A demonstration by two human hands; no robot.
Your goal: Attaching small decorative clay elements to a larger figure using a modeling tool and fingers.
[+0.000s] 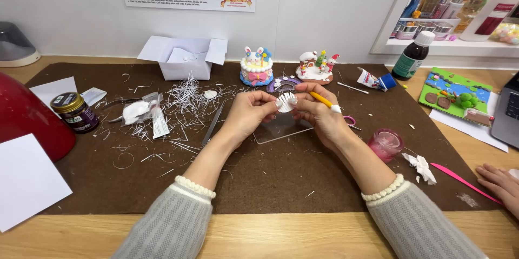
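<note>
- Left hand [250, 112] pinches a small white ribbed clay shell [286, 102] at its left edge, held up above the clear plastic sheet [281, 128] on the brown mat [281, 178].
- Right hand [320, 114] steadies the shell's right side and grips a yellow tool [323, 100], white tip pointing out right.
- Ribs on the shell look mostly cut; judged partway, shaping not finished.
- Done models stand behind: bunny cake [256, 67], snow house [315, 66].
- Paper shreds [186, 97], open white box [184, 57], dark jar [75, 111] at left; pink cup [386, 144] at right.
- Another person's hand [500, 184] rests at the right edge.
</note>
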